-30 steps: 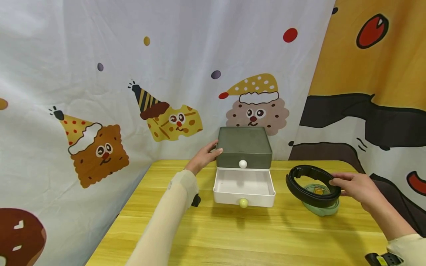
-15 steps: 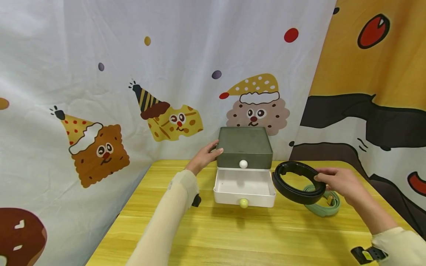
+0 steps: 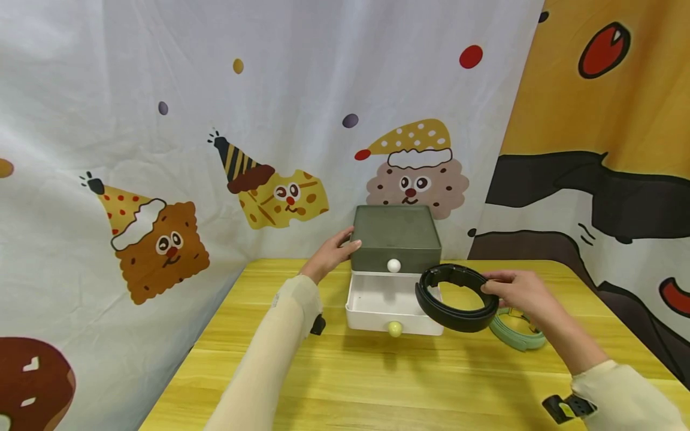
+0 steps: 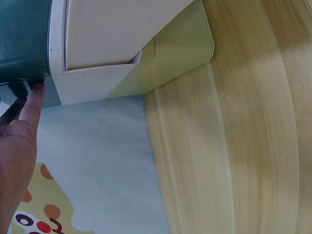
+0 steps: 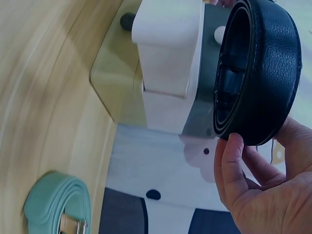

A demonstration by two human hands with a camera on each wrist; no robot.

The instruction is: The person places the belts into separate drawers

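My right hand (image 3: 520, 294) pinches a coiled black leather belt (image 3: 454, 320) by its right side, thumb and fingertips on the band. The belt hangs tilted in the air and overlaps the right part of the pulled-out white drawer (image 3: 372, 321) in the head view. Its stitched edge and inner layers show in the right wrist view. My left hand (image 3: 330, 256) rests on the left side of the small drawer box (image 3: 396, 227), thumb near its front corner. In the left wrist view, extended fingers (image 4: 34, 105) touch the dark green upper part.
A coiled green belt (image 3: 516, 338) with a gold buckle lies on the wooden table (image 3: 399, 389), right of the box. The upper drawer has a white knob (image 3: 394, 265), the white one a yellow-green knob (image 3: 395, 328). A printed cloth (image 3: 302, 90) hangs behind.
My right hand has carried the black belt leftward, from above the green belt to the drawer's right side. The green belt is now more exposed. My left hand has stayed put.
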